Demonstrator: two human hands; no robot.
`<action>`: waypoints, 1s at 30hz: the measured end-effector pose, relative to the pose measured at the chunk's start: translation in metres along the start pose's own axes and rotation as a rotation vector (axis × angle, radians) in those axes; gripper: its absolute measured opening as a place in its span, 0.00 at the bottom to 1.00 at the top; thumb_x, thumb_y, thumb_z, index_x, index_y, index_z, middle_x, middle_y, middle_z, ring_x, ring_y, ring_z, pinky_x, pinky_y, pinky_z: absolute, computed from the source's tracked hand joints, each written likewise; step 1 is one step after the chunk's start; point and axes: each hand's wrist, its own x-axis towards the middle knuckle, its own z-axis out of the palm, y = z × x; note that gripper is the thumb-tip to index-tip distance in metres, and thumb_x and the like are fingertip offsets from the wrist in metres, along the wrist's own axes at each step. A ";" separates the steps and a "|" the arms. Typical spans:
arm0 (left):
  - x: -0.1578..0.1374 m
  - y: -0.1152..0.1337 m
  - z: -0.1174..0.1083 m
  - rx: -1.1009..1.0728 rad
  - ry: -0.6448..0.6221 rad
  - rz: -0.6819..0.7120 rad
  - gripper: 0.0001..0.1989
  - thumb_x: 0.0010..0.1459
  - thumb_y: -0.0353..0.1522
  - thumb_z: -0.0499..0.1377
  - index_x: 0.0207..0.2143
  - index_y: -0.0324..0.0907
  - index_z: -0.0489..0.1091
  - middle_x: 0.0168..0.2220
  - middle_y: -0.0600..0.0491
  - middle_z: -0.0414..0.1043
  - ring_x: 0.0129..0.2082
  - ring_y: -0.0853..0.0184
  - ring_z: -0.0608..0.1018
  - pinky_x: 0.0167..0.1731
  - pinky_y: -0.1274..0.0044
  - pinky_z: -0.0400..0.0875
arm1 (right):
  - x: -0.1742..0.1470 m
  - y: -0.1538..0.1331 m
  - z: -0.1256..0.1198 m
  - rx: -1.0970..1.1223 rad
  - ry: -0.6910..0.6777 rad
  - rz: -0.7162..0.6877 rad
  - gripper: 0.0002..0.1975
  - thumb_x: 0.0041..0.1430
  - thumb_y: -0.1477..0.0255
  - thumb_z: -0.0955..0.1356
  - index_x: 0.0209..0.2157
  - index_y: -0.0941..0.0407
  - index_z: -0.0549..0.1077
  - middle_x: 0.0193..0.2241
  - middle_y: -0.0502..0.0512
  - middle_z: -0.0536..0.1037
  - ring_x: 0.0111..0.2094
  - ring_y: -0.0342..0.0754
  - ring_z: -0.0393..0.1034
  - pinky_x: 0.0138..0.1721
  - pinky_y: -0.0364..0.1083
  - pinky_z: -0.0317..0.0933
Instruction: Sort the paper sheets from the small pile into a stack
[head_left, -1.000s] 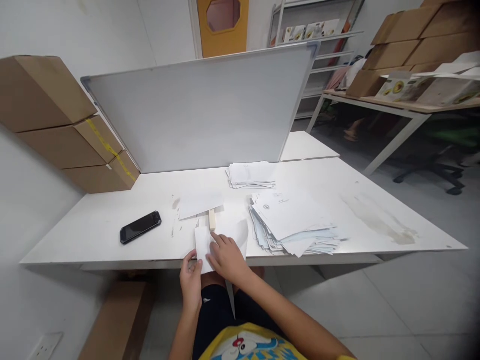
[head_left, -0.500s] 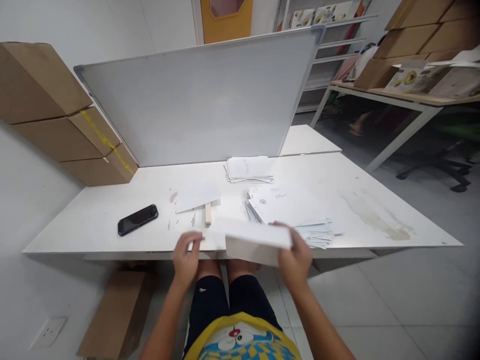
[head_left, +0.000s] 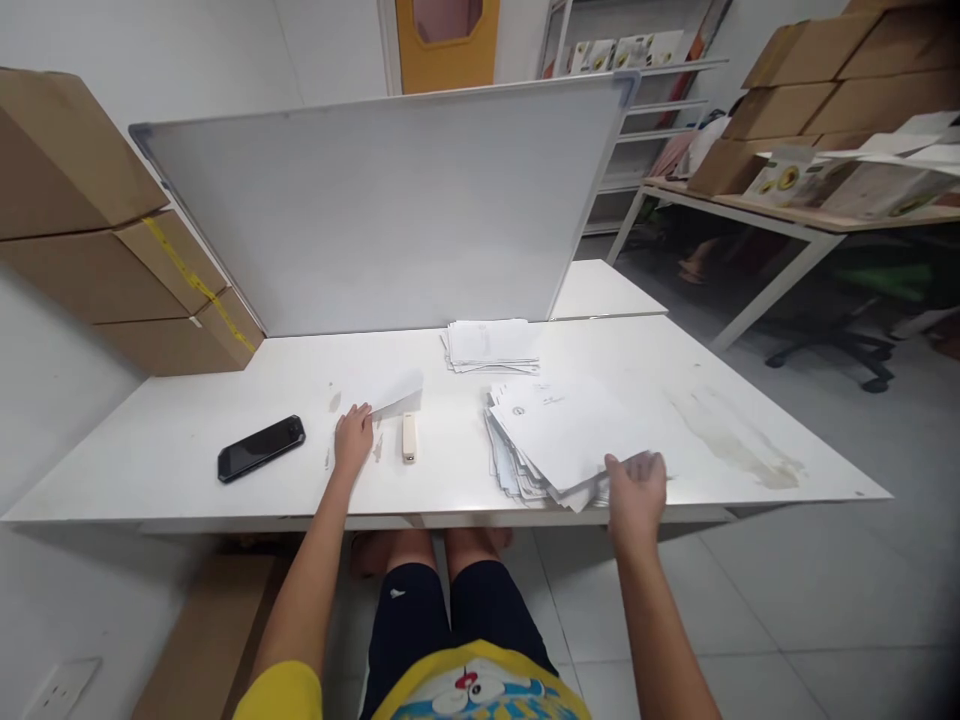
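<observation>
Right hand: the right hand (head_left: 637, 495) is curled, thumb and fingers grasping paper at the near right edge of the paper pile; the number of sheets between them cannot be told.
Paper pile: the paper pile (head_left: 559, 435) lies directly left of and beyond the right hand, its sheets fanned unevenly, a white printed page on top and bluish edges showing beneath.
Left hand: the left hand (head_left: 354, 440) rests low over the table, fingertips touching the left part of a loose sheet; whether they pinch it cannot be told.
Loose sheet: the loose sheet (head_left: 400, 390) reaches rightward from the left hand's fingertips, tilted, a shaded side facing the person.
Stapler-like tool: the pale stapler-like tool (head_left: 409, 438) lies just right of the left hand, near the loose sheet's near edge, pointing toward the person.
Phone: the black phone (head_left: 261, 448) lies slantwise to the left of the left hand, apart from it.
White table: the white table (head_left: 615, 370) stretches under both hands, with a brownish stain right of the right hand.
Small stack: the small stack (head_left: 493, 345) of papers sits beyond and between both hands.
Whiteboard: the whiteboard (head_left: 390, 215) stands beyond both hands, behind the small stack.
</observation>
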 end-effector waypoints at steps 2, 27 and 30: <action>-0.001 -0.002 0.002 -0.001 0.016 -0.010 0.19 0.63 0.30 0.45 0.51 0.39 0.70 0.56 0.48 0.69 0.61 0.59 0.64 0.60 0.64 0.53 | -0.001 -0.013 -0.003 -0.197 0.067 -0.088 0.41 0.51 0.60 0.68 0.63 0.57 0.50 0.64 0.65 0.51 0.66 0.57 0.43 0.64 0.58 0.44; 0.001 -0.007 0.018 -0.063 -0.018 -0.042 0.19 0.61 0.28 0.49 0.51 0.44 0.71 0.57 0.51 0.67 0.62 0.60 0.63 0.61 0.62 0.51 | 0.122 -0.004 0.293 -0.875 -0.964 -0.671 0.31 0.60 0.62 0.64 0.58 0.68 0.61 0.58 0.73 0.64 0.59 0.58 0.58 0.60 0.53 0.44; -0.001 -0.004 0.017 -0.043 -0.030 -0.053 0.19 0.62 0.29 0.47 0.52 0.43 0.70 0.58 0.51 0.66 0.63 0.60 0.61 0.61 0.63 0.51 | 0.118 -0.008 0.290 -0.782 -0.874 -0.663 0.22 0.60 0.63 0.64 0.46 0.66 0.72 0.46 0.67 0.76 0.45 0.50 0.71 0.53 0.45 0.54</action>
